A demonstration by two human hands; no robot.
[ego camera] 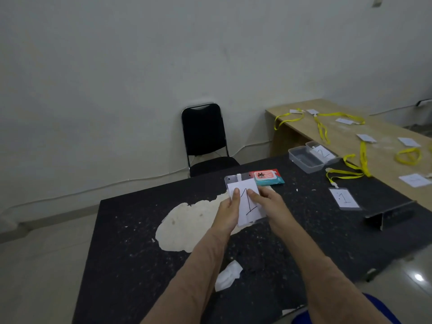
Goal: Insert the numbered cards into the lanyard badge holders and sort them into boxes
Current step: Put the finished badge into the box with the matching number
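Note:
Above the black table (131, 230), my left hand (228, 211) and my right hand (268, 202) both hold a white card marked "1" (247, 202) against a clear badge holder (233, 178). Both thumbs press on the card's face. The holder's top edge sticks out above the card. A finished badge with a "1" card (344, 198) lies on the table to the right, its yellow lanyard (343, 175) attached. Two clear plastic boxes stand at the far right of the table: an empty-looking one (304, 159) and one holding a "2" card (323, 152).
A red and teal wipes packet (267, 177) lies just behind my hands. A crumpled tissue (228, 274) sits near the front. The wooden table (339, 136) on the right carries several yellow lanyards and white cards. A black chair (205, 139) stands behind.

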